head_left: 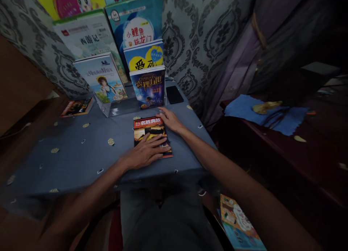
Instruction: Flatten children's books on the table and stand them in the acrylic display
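A book with a red title band and a dark cover (145,122) lies flat on the blue patterned tablecloth in front of me. My left hand (149,149) rests across its lower half, fingers spread and flat, covering part of the cover. At the book's upper right corner is my right hand (169,119), with its fingers stretched out beside the edge; I cannot tell how firmly it touches. Just beyond stands a purple-blue book (149,89) at the front of a clear display stand (115,108).
Several upright books, among them a white one (100,78), fill the stand against the wall. A black phone (174,94) lies right of it. Another book (77,107) lies flat at left. A blue cloth (244,107) lies on the dark surface at right; picture books (239,222) sit low down.
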Available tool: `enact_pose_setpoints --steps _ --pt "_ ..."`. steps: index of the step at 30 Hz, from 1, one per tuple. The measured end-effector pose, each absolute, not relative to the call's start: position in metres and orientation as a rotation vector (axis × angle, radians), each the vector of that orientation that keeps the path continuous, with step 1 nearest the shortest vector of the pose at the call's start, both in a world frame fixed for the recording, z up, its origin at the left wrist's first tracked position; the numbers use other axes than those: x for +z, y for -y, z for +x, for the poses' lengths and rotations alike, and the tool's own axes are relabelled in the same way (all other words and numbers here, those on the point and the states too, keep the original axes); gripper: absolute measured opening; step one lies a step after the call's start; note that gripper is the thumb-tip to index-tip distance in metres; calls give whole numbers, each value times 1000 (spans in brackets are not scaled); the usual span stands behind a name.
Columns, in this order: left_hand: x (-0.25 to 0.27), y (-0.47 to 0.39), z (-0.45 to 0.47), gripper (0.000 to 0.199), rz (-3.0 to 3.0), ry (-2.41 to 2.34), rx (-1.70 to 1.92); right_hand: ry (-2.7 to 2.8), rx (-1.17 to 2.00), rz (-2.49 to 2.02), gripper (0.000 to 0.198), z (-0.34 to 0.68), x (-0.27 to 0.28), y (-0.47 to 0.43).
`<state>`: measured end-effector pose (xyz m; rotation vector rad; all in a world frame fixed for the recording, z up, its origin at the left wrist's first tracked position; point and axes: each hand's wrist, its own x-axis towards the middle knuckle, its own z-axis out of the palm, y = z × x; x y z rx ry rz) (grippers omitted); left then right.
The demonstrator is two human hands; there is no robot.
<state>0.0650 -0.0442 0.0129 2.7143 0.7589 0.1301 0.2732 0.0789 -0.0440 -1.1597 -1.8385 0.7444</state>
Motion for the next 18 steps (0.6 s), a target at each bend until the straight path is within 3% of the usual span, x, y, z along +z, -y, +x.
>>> enact_pose_setpoints --steps 11,18 --pt "11 47 59 41 2663 -743 220 1931 617 -1211 40 270 -41 -70" --pt "-15 -28 3 40 2441 -1286 711 2153 258 -1256 40 264 -37 -60"
